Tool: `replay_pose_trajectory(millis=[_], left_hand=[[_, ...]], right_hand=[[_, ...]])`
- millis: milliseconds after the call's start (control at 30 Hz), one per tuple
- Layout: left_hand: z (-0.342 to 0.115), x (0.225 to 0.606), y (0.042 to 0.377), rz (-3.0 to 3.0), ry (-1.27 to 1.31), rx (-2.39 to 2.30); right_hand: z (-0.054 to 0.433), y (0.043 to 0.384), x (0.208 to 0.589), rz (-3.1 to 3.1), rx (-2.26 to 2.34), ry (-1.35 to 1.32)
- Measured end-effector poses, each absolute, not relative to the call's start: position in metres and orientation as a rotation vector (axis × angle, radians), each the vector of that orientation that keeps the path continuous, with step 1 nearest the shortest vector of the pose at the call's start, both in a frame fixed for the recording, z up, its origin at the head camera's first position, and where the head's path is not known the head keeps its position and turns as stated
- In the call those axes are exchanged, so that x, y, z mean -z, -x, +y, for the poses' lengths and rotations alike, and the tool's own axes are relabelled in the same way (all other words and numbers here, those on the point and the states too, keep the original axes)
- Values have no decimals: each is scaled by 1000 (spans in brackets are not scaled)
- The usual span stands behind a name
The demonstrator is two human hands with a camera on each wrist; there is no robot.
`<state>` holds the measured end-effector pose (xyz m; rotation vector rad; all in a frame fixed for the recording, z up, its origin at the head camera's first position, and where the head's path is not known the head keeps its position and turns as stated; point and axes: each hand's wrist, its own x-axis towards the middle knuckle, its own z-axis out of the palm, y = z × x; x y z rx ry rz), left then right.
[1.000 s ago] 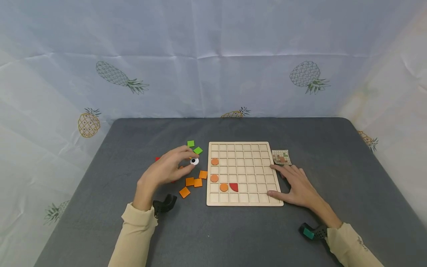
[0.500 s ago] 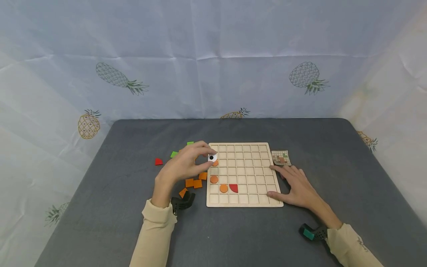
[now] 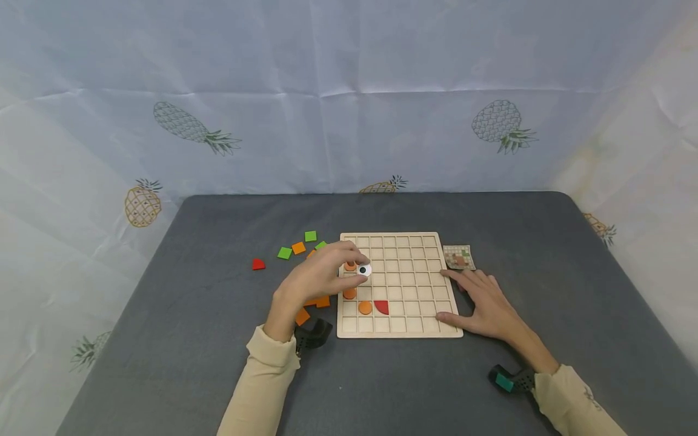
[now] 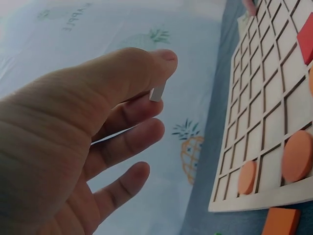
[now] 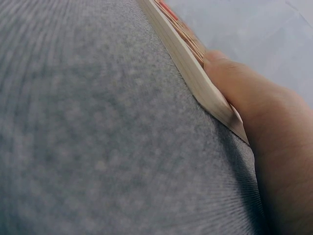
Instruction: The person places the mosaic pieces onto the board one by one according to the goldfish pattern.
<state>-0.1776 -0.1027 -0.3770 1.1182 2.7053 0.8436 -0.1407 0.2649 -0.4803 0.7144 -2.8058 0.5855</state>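
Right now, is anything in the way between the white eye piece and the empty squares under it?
Nothing visible. The left hand pinches the eye piece above the wooden board, and the squares below it look bare. The nearest orange circle sits just left of it.

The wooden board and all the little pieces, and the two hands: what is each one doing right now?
Wooden board: flat on the table, mostly empty squares.
Orange discs: sitting in board squares.
Red quarter piece: in a board square.
White eye piece: pinched, over the board.
Left hand: pinches the eye piece.
Right hand: rests flat at the board's edge.
Green squares: loose on the table.
Pattern card: flat beside the board.
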Motion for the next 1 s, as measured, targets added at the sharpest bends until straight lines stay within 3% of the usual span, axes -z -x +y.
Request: replay_pose_trajectory(millis=[1000], left_hand=[[-68,413,180,2690,-1186,-643]], right_hand=[[264,141,480,-2803,-569,-714]])
